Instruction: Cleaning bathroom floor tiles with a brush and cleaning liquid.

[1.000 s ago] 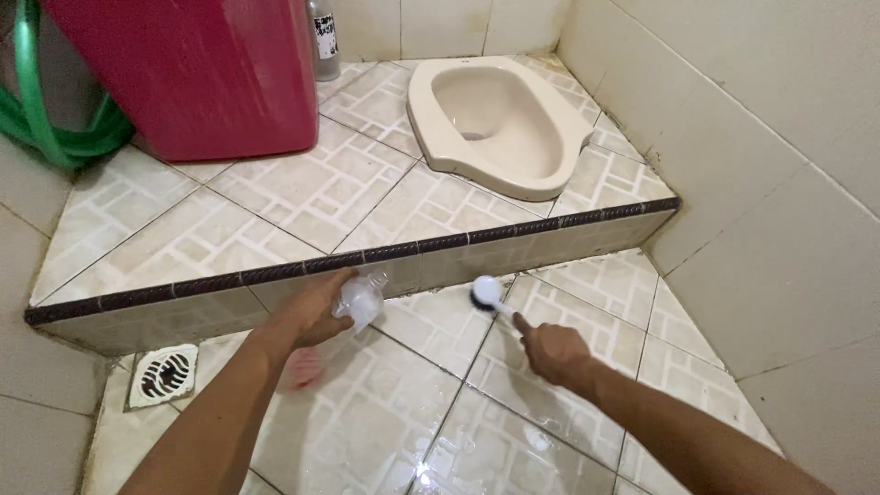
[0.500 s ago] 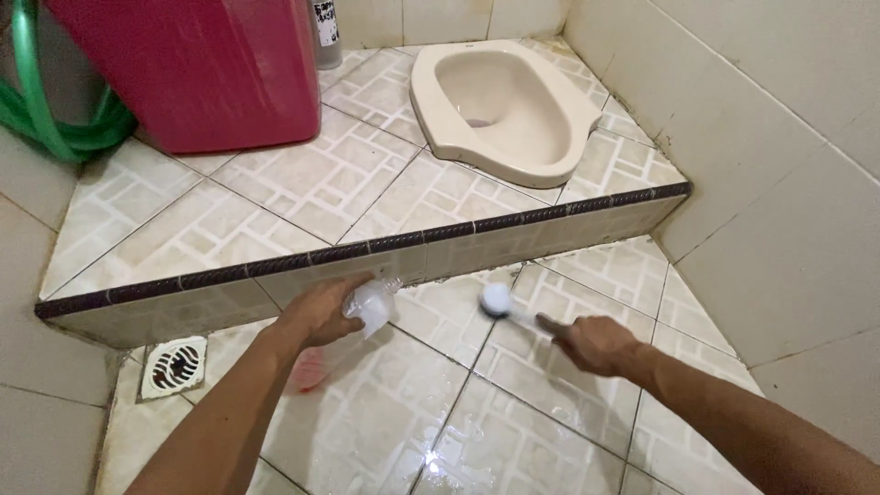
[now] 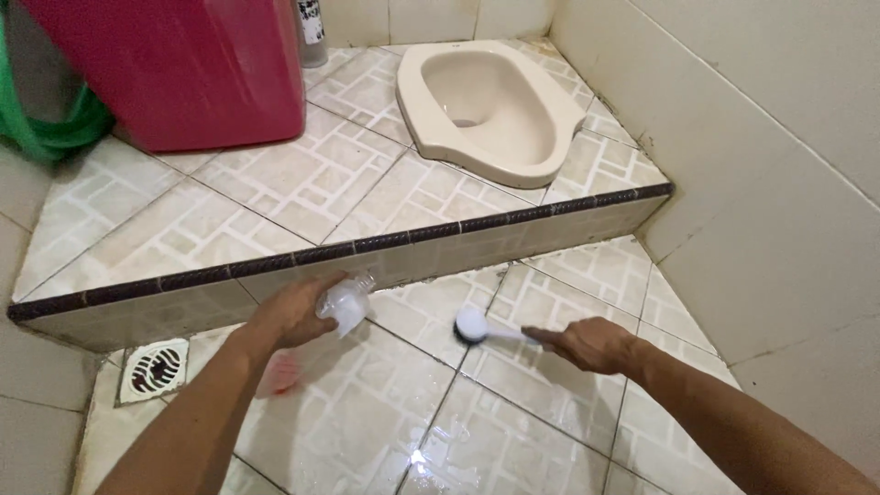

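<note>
floor tiles (image 3: 385,412) are glazed ceramic, wet and really glossy, you can see the light bouncing off them. the bottle (image 3: 341,305) in the left hand (image 3: 293,312) is clear thin plastic, kinda crinkly looking. brush (image 3: 477,325) in the right hand (image 3: 591,344) looks like white plastic. squat toilet (image 3: 486,101) is smooth shiny cream porcelain, the big red tub (image 3: 183,64) is matt-ish plastic, green hose (image 3: 50,137) looks rubbery, and the drain cover (image 3: 153,368) looks like dull metal

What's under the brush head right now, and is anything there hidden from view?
Wet, glossy patterned floor tile lies under the white brush head, near a grout line. The right hand holds its handle. The bristles and the spot they press on are covered by the head itself.
</note>
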